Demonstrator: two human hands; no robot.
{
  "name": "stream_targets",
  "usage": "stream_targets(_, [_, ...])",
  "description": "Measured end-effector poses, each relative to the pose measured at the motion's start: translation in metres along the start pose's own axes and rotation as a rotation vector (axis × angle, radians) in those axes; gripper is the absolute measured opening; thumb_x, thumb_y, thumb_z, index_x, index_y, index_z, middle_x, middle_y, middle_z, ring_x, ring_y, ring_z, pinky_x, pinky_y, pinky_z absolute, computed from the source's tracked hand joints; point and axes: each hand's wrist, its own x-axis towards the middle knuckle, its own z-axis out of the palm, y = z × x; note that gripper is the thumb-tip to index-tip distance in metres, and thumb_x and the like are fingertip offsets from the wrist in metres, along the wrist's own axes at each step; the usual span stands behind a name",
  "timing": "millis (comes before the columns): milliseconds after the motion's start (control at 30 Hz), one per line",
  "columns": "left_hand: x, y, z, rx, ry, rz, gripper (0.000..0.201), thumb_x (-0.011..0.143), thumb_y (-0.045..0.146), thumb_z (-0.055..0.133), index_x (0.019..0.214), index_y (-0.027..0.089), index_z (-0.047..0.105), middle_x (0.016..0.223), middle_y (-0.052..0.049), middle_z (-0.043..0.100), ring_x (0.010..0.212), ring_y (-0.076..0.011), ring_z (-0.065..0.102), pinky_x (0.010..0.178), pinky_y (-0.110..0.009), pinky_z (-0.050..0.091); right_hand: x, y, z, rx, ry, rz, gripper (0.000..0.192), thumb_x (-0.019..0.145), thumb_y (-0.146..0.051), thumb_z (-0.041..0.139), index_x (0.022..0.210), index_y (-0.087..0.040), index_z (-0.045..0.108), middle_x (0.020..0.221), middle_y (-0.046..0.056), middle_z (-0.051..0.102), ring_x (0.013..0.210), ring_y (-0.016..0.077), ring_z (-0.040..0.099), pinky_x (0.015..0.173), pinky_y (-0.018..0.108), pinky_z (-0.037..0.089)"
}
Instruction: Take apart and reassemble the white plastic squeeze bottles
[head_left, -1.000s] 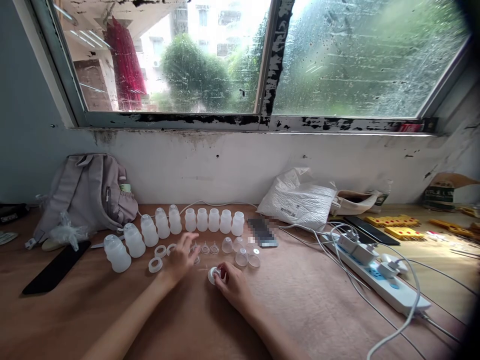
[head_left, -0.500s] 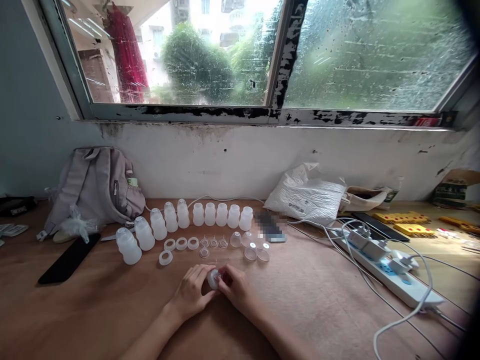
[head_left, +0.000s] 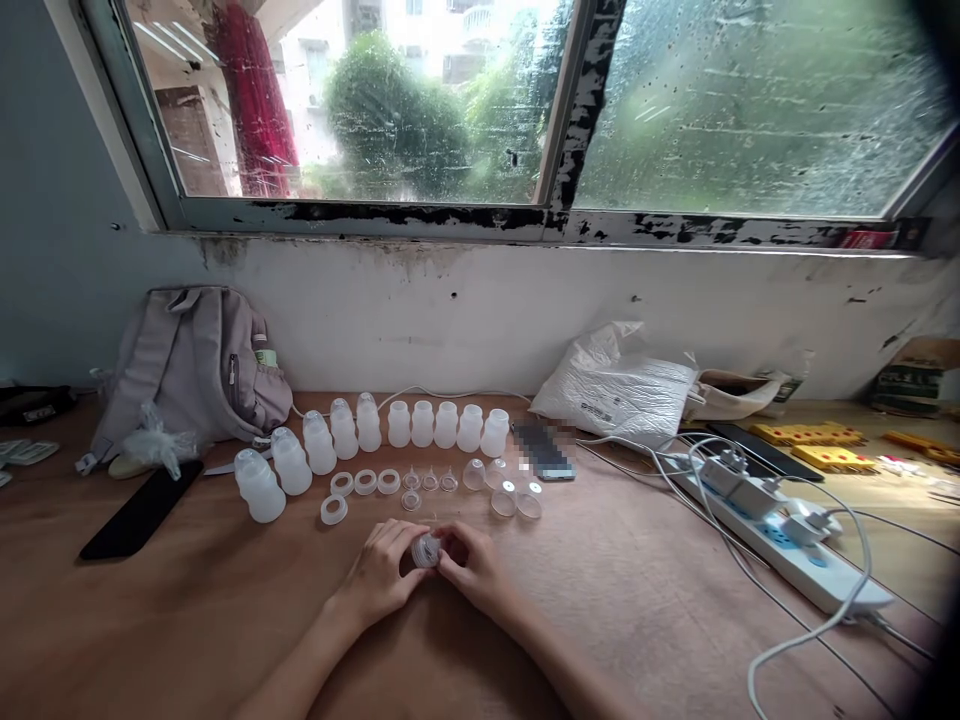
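Item: small translucent white plastic ring-shaped cap (head_left: 426, 550), pinched between both hands just above the brown wooden tabletop (head_left: 637, 590), near the middle of the view.

Left hand (head_left: 382, 572): lies at 9 o'clock of the cap, fingers curled narrow about its left side, thumb on top.

Right hand (head_left: 474, 568): lies at 3 o'clock of the cap, fingertips closed on its right side. Both hands touch the piece; neither is nearer than the other. The cap's open face seems turned toward the left hand, though it is too small to be sure, so its axis would run roughly 9 to 3.

Surroundings, taken from the cap:
- 12 o'clock, near: a row of loose small white rings (head_left: 365, 482) and clear cone-shaped inserts (head_left: 430, 481), and clear dome pieces (head_left: 503, 500) toward 1 o'clock.
- Beyond them: an arc of translucent white squat plastic bottles (head_left: 421, 424), running round to 10 o'clock.
- 10 o'clock, well apart: a grey fabric backpack (head_left: 187, 365) and a black flat phone (head_left: 141, 508).
- 2 o'clock, well apart: a white plastic bag (head_left: 619, 385); toward 3 o'clock, a white power strip with plugs and cables (head_left: 780, 535).

Open room: bare table at 6 o'clock, and wide stretches to 4 and 8 o'clock; the near table edge is out of view.
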Motion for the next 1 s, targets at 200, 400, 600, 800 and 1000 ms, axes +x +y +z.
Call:
stream_targets(200, [0.002,-0.006,-0.011,0.019,-0.034,0.020,0.038,0.070,0.027,0.060,0.107,0.024,0.053,0.099,-0.006,0.061,0.092,-0.0227,0.054,0.082,-0.040,0.041,0.000,0.001,-0.002,0.041,0.011,0.013,0.016,0.067,-0.012,0.048,0.079,-0.018,0.056,0.060,-0.003,0.051,0.052,0.0088,0.045,0.047,0.019,0.037])
stream_targets(400, [0.001,-0.039,-0.024,0.205,0.095,-0.016,0.036,0.072,0.028,0.056,0.108,0.023,0.052,0.105,-0.006,0.058,0.099,-0.0232,0.050,0.086,-0.042,0.038,0.007,0.013,-0.011,-0.054,0.131,0.058,0.015,0.072,-0.022,0.050,0.086,-0.018,0.055,0.065,0.000,0.054,0.056,0.0120,0.050,0.052,0.023,0.040])
stream_targets(600, [-0.001,-0.066,-0.024,0.440,0.235,-0.199,0.030,0.070,0.033,0.057,0.099,0.023,0.056,0.110,-0.008,0.054,0.103,-0.0263,0.047,0.085,-0.043,0.037,0.027,0.034,-0.008,-0.293,0.128,0.000,0.012,0.073,-0.021,0.049,0.083,-0.018,0.054,0.073,0.002,0.053,0.062,0.0128,0.050,0.059,0.024,0.041])
stream_targets(800, [-0.006,-0.075,-0.010,0.520,0.293,-0.336,0.043,0.071,0.036,0.053,0.110,0.018,0.048,0.120,-0.014,0.048,0.109,-0.0283,0.043,0.089,-0.045,0.033,0.042,0.037,0.000,-0.465,0.094,0.046,0.011,0.076,-0.024,0.048,0.084,-0.020,0.054,0.078,0.001,0.054,0.066,0.0125,0.054,0.058,0.022,0.040])
stream_targets(1000, [-0.008,-0.088,0.011,0.505,0.330,-0.376,0.063,0.076,0.036,0.044,0.129,0.008,0.025,0.133,-0.021,0.031,0.123,-0.0304,0.027,0.094,-0.047,0.030,0.047,0.038,0.005,-0.561,0.062,0.027,0.015,0.080,-0.027,0.044,0.089,-0.021,0.054,0.086,0.002,0.058,0.071,0.0126,0.057,0.057,0.021,0.038])
